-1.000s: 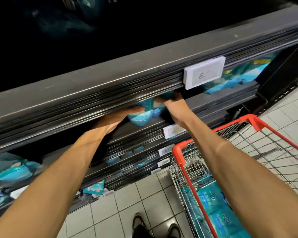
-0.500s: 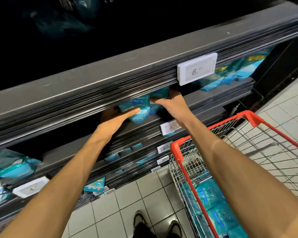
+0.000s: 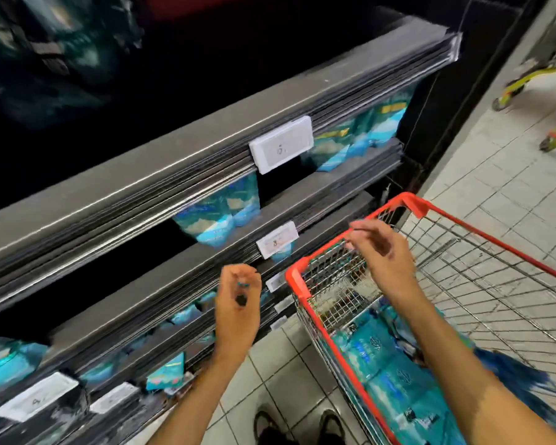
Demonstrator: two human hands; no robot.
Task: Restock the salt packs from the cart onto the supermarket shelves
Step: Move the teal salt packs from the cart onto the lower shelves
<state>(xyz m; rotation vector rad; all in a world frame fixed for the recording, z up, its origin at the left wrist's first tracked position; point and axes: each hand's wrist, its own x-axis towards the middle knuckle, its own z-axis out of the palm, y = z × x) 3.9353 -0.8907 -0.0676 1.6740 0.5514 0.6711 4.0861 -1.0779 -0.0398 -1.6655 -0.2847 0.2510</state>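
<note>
Both hands are free of load: my left hand (image 3: 238, 303), at centre frame, has its fingers loosely curled and grasping nothing, and my right hand (image 3: 382, 252) hangs over the near rim of the red-framed cart (image 3: 294, 277) with fingers relaxed and released. Two salt packs (image 3: 217, 216) stand upright at the front edge of the middle shelf (image 3: 318, 187), centre frame, below the white price tag (image 3: 281, 144). The remaining stock (image 3: 395, 377) lies in the cart basket at lower right. I judge the next step to be a reach into the basket. Risks: the shelved packs stand close to the lip and could tip forward if the shelf is knocked; the packs look soft and slick, so a shallow grip may let one slide; the wire basket could snag my fingers or the film; motion blur limits my placement accuracy.
</note>
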